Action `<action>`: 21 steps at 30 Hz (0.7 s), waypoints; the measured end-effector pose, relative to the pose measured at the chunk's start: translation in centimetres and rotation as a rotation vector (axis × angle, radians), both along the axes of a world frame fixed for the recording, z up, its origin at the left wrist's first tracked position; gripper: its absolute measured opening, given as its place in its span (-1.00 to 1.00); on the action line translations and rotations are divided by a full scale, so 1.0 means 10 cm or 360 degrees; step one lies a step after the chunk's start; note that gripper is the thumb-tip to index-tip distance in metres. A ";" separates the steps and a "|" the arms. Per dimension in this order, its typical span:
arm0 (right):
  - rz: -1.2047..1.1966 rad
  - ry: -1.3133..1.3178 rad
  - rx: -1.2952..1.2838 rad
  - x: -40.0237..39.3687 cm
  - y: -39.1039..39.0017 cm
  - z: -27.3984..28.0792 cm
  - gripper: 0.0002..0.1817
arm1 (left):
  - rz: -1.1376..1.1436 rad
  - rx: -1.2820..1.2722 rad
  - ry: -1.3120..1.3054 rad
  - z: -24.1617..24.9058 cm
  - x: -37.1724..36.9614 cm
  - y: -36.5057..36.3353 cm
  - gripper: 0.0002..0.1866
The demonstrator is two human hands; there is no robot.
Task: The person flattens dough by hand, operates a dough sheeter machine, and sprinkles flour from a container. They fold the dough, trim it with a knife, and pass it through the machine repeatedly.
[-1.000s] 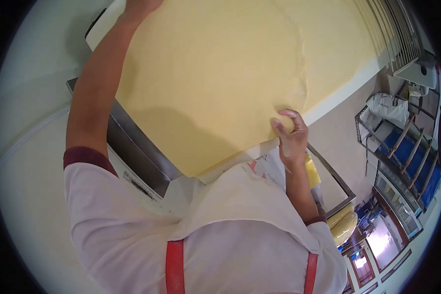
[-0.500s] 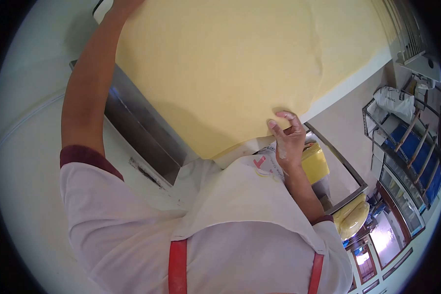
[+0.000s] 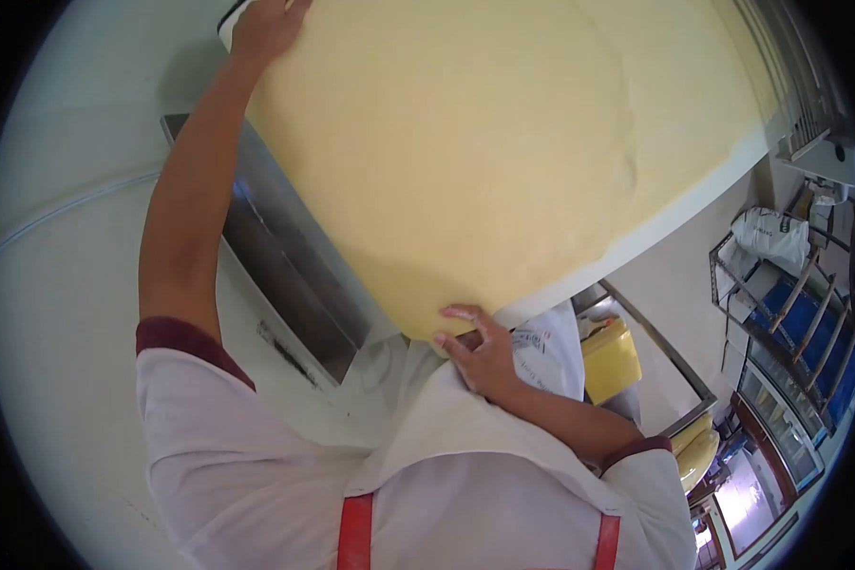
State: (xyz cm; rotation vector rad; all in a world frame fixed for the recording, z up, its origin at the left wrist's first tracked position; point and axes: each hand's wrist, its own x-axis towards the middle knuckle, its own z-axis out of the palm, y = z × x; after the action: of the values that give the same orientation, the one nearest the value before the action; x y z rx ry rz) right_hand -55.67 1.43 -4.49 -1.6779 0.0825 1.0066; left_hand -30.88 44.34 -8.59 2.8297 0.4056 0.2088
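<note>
A broad sheet of pale yellow dough [image 3: 465,152] covers a white work surface [image 3: 627,233] in front of me. My left hand [image 3: 268,36] lies at the sheet's far left edge, fingers stretched over the rim and partly cut off by the top of the view. At the sheet's near corner is my right hand [image 3: 486,356], dusted with white. Its thumb and index finger are curved and apart at the dough's edge, while the other fingers are tucked back and partly hidden.
Along the left side of the surface runs a metal trough [image 3: 294,275]. A yellow block [image 3: 611,361] is by a metal frame [image 3: 670,347] on the right. Further right are a rack with wooden bars [image 3: 798,299] and a white sack [image 3: 771,236].
My right hand has slid left and nearer to me along the dough's edge, reaching the corner. More of my left hand shows at the top as the view has shifted.
</note>
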 end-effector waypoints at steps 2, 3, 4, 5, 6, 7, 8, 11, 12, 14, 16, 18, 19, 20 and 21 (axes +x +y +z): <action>0.0118 -0.0030 -0.0010 0.06 -0.01 0.04 -0.66 | 0.0010 -0.0037 -0.0025 0.02 -0.07 -0.01 -0.45; 0.0105 0.0005 0.0035 0.05 0.00 0.02 -0.66 | 0.0015 -0.0006 -0.0024 0.02 -0.11 0.01 -0.44; 0.0085 0.0045 0.0080 0.03 0.01 0.00 -0.66 | 0.0013 0.0024 -0.0018 0.00 -0.14 0.04 -0.43; 0.0286 0.0007 0.0033 0.04 0.01 -0.01 -0.64 | -0.0014 0.0030 -0.0040 0.03 -0.20 0.03 -0.43; 0.0277 -0.0010 0.0175 0.01 0.00 -0.06 -0.63 | -0.0039 0.0034 -0.0067 0.06 -0.26 0.02 -0.44; 0.0272 -0.0021 0.0314 -0.06 -0.01 -0.13 -0.61 | -0.0042 0.0005 -0.0060 0.08 -0.29 0.05 -0.45; 0.0270 -0.0025 0.0452 -0.03 0.00 -0.12 -0.60 | -0.0042 -0.0027 -0.0044 0.09 -0.34 0.06 -0.45; 0.0100 0.0299 0.0581 0.05 -0.13 -0.09 -0.54 | 0.0009 0.0042 0.0040 0.16 -0.34 0.03 -0.48; -0.0075 0.0378 0.0673 0.08 -0.18 -0.08 -0.53 | 0.0033 0.0030 0.0084 0.19 -0.26 -0.02 -0.49; -0.0368 0.0411 0.0448 0.30 -0.32 -0.01 -0.53 | 0.0082 -0.0009 0.0165 0.21 -0.05 -0.15 -0.52; -0.0498 0.0279 0.0222 0.48 -0.37 0.08 -0.55 | 0.0016 0.0036 0.0014 0.16 0.21 -0.34 -0.52; -0.0462 -0.0013 -0.0006 0.61 -0.33 0.16 -0.58 | -0.0037 0.0058 -0.0086 0.14 0.35 -0.42 -0.52; -0.0367 0.0051 -0.0083 0.61 -0.34 0.17 -0.61 | -0.0051 0.0054 -0.0106 0.12 0.35 -0.40 -0.52; -0.0272 0.0122 -0.0158 0.58 -0.36 0.18 -0.63 | -0.0064 0.0053 -0.0121 0.11 0.35 -0.37 -0.52; -0.0179 0.0190 -0.0228 0.57 -0.37 0.18 -0.65 | -0.0061 0.0075 -0.0092 0.10 0.33 -0.33 -0.52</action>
State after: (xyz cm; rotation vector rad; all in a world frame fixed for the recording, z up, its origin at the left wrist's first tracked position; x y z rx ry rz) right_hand -50.02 -2.23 -2.72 -1.7206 0.3311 1.0348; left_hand -27.55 41.00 -7.55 2.8671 0.3378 0.2955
